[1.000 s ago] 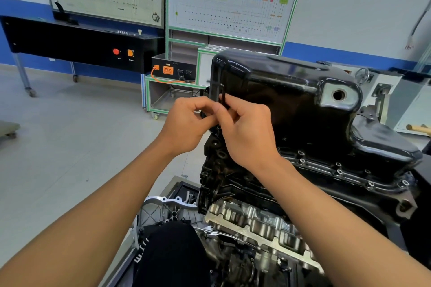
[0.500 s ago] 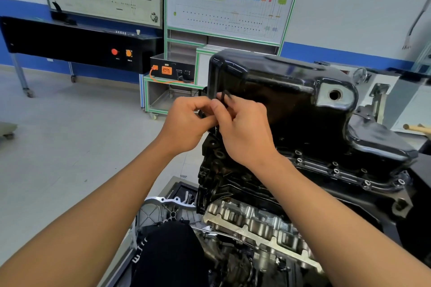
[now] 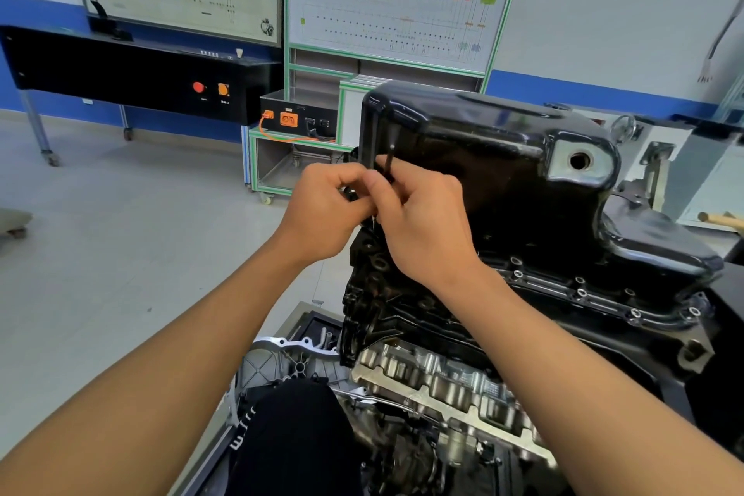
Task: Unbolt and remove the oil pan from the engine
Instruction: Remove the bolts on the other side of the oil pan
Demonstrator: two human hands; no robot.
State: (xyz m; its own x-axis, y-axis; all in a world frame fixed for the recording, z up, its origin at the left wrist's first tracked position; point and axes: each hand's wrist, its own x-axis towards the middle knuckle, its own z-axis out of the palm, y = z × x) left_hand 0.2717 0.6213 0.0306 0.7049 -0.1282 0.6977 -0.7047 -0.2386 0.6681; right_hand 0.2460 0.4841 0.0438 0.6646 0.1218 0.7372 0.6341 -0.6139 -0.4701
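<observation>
A glossy black oil pan (image 3: 503,173) sits on top of the upturned engine block (image 3: 402,318), its flange lined with bolt holes (image 3: 581,292). My right hand (image 3: 422,221) pinches a thin black hex key (image 3: 389,165) whose short end sticks up against the pan's left end. My left hand (image 3: 326,213) has its fingers curled round a small dark part at the same corner, touching the right hand. The key's tip and the bolt under it are hidden by my fingers.
The silver cylinder head (image 3: 443,379) lies below the block. A dark-clothed knee (image 3: 298,435) is at the bottom centre. Behind stand a green-framed training board (image 3: 402,0) with a cart (image 3: 282,157) and a black console (image 3: 133,72). Grey floor (image 3: 141,234) spreads to the left.
The hex key's upright end has swung slightly between frames while both hands stay at the pan's left corner. The view has shifted a little.
</observation>
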